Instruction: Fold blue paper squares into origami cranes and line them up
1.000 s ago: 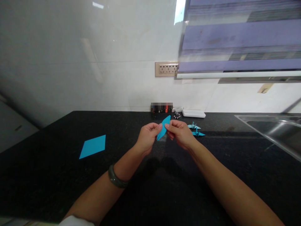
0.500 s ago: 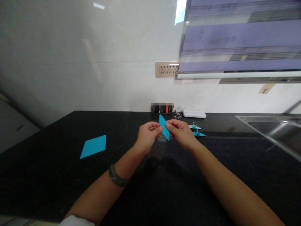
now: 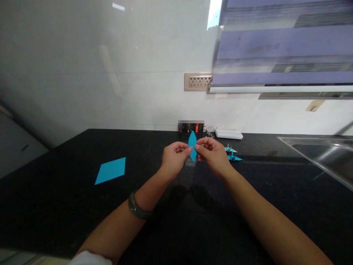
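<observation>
Above the black countertop (image 3: 68, 206) I hold a small folded piece of blue paper (image 3: 192, 142), a narrow diamond shape standing nearly upright. My left hand (image 3: 173, 160) pinches its left side and my right hand (image 3: 213, 154) pinches its right side, fingertips almost meeting. A dark band sits on my left wrist. A flat blue paper sheet (image 3: 110, 170) lies on the counter to the left. Two finished blue paper cranes (image 3: 231, 154) stand just right of my right hand.
A steel sink (image 3: 320, 156) is set into the counter at the right. A white tray (image 3: 228, 133) and a small dark box (image 3: 191, 127) stand against the wall. A wall socket strip (image 3: 197, 81) and a window blind (image 3: 281, 48) are above.
The folded paper has been turned between my fingers, from leaning right, through leaning left, to nearly upright. Both hands stayed where they were.
</observation>
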`<state>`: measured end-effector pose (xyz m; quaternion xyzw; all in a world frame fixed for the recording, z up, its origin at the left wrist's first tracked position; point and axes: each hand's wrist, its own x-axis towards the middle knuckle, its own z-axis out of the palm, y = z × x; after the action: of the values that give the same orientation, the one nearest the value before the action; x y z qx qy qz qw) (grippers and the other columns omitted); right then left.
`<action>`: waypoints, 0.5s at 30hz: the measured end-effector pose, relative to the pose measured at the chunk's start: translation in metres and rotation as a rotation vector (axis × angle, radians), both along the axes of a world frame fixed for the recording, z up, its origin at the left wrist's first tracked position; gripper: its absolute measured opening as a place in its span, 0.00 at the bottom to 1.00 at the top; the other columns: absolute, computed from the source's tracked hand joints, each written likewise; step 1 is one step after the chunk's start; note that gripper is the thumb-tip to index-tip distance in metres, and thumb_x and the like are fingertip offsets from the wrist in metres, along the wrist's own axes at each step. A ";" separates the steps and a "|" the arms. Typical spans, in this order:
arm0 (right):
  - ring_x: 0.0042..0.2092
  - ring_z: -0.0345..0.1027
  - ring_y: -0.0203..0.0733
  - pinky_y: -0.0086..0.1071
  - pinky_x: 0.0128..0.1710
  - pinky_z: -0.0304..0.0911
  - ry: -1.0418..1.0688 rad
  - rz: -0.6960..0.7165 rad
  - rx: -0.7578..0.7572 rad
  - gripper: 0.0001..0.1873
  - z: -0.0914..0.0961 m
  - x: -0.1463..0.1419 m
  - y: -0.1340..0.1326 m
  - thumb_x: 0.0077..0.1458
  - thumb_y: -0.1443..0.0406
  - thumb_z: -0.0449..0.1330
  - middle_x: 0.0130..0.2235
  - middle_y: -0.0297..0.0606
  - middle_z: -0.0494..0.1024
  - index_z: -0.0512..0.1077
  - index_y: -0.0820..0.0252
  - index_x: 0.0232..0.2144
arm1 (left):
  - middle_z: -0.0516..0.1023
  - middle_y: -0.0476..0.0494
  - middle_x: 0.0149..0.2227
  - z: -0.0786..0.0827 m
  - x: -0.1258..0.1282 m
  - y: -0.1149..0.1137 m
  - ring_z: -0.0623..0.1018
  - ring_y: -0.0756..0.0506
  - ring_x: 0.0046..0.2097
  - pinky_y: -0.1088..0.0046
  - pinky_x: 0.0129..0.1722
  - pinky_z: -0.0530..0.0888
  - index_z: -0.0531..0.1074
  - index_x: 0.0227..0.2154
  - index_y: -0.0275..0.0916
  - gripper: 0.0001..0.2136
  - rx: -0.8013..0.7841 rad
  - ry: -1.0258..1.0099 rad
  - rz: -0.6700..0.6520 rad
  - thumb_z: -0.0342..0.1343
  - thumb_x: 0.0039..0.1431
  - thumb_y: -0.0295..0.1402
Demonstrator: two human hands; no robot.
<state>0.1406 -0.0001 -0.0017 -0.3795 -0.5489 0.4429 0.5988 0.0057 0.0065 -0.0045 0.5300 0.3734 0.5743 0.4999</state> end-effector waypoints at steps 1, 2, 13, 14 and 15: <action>0.18 0.59 0.29 0.25 0.18 0.57 -0.011 -0.006 0.010 0.12 0.001 0.000 -0.001 0.42 0.61 0.62 0.19 0.27 0.67 0.67 0.61 0.29 | 0.73 0.49 0.23 0.000 0.000 0.000 0.71 0.53 0.24 0.77 0.26 0.68 0.69 0.25 0.33 0.09 0.016 -0.005 -0.002 0.62 0.41 0.32; 0.18 0.59 0.29 0.25 0.17 0.56 -0.025 -0.011 0.017 0.11 0.002 0.000 -0.001 0.43 0.61 0.62 0.19 0.27 0.67 0.67 0.61 0.28 | 0.73 0.49 0.23 0.000 0.000 0.000 0.72 0.53 0.25 0.77 0.27 0.69 0.68 0.26 0.34 0.09 0.036 -0.013 -0.002 0.61 0.41 0.32; 0.19 0.59 0.29 0.25 0.18 0.58 -0.051 -0.010 0.035 0.12 0.003 0.000 -0.002 0.42 0.61 0.63 0.22 0.28 0.68 0.67 0.61 0.29 | 0.70 0.50 0.26 0.005 -0.003 0.000 0.71 0.53 0.29 0.78 0.30 0.68 0.66 0.29 0.37 0.09 0.238 0.076 0.034 0.59 0.44 0.28; 0.20 0.59 0.29 0.25 0.18 0.58 -0.063 -0.015 0.035 0.12 0.003 0.001 -0.002 0.41 0.61 0.63 0.23 0.29 0.68 0.67 0.61 0.29 | 0.70 0.50 0.26 0.005 -0.003 0.001 0.71 0.53 0.29 0.78 0.31 0.68 0.66 0.29 0.37 0.09 0.238 0.082 0.033 0.59 0.44 0.28; 0.20 0.59 0.29 0.25 0.18 0.58 -0.071 -0.019 0.035 0.12 0.003 0.001 -0.002 0.41 0.61 0.63 0.23 0.29 0.68 0.68 0.62 0.29 | 0.70 0.50 0.26 0.005 -0.004 0.001 0.72 0.52 0.29 0.78 0.31 0.68 0.66 0.30 0.37 0.09 0.237 0.086 0.031 0.59 0.44 0.28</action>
<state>0.1414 -0.0018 0.0017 -0.3896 -0.5738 0.4140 0.5895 0.0021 0.0072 0.0010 0.6038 0.3322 0.5988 0.4081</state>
